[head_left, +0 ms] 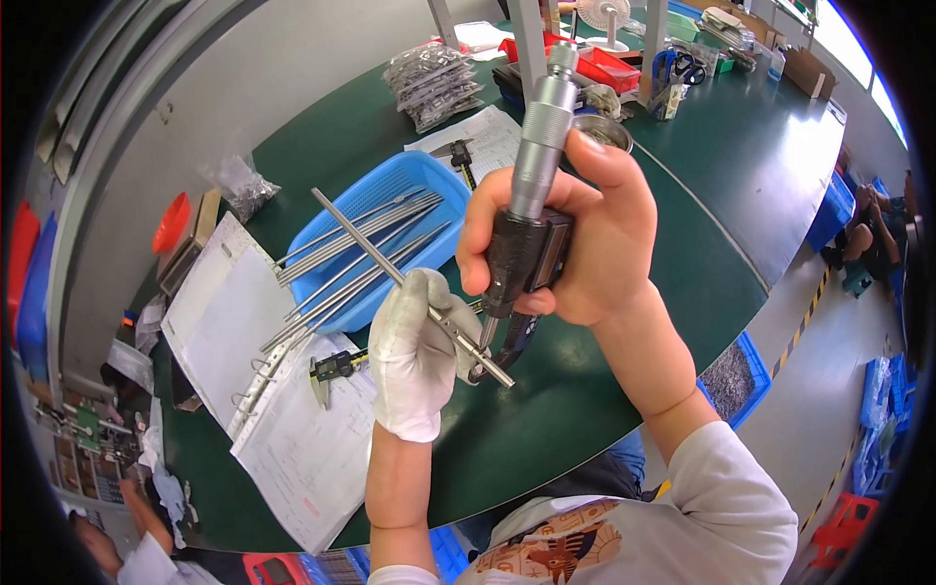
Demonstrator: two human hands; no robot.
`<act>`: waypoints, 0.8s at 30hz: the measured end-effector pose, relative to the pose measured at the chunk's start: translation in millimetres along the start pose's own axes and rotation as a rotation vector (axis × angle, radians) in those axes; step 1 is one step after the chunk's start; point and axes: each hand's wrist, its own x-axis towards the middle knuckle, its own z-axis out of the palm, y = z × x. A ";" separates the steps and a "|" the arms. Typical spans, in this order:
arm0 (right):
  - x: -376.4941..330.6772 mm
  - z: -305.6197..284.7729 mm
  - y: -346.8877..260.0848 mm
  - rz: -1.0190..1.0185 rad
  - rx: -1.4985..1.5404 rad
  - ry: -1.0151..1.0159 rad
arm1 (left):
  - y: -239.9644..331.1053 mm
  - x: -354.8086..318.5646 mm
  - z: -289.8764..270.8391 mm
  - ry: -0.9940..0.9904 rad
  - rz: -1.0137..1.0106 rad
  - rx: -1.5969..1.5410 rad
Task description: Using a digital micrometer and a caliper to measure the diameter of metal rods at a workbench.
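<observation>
My left hand [417,356], in a white glove, grips a long thin metal rod [366,242] that slants up to the left over a blue basket. My bare right hand [585,239] is wrapped around a digital micrometer [531,175] with a silver thimble and black body, held upright. The rod's lower end [487,369] passes through the micrometer's black frame, between its measuring faces. The blue basket [390,185] behind the hands holds several more metal rods [351,255].
An open ring binder with paper sheets [234,322] lies left on the green table [585,390]. A digital caliper [333,369] rests on the papers. Bags of small parts [434,83], a red tray [604,66] and scissors [687,66] sit at the back. Another person's arm [146,561] shows at lower left.
</observation>
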 end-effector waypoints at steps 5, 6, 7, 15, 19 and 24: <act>1.0 -0.1 2.2 0.009 -0.111 0.023 | -5.5 0.9 -4.9 -0.022 -0.004 -0.002; 0.6 1.4 2.3 -0.001 -0.110 0.041 | -7.6 0.9 -6.5 -0.006 0.010 -0.034; 0.1 2.3 1.3 -0.016 -0.125 0.058 | -8.3 0.9 -6.8 -0.022 -0.001 -0.029; -0.3 0.6 2.2 -0.006 -0.031 0.049 | -5.2 -2.8 -0.9 -0.042 0.029 -0.044; -2.3 4.8 1.2 0.014 -0.037 0.029 | -4.9 -3.6 -6.5 -0.031 0.044 -0.099; -2.3 4.1 3.5 -0.017 -0.121 0.065 | -5.9 -1.5 -3.8 0.007 0.056 -0.016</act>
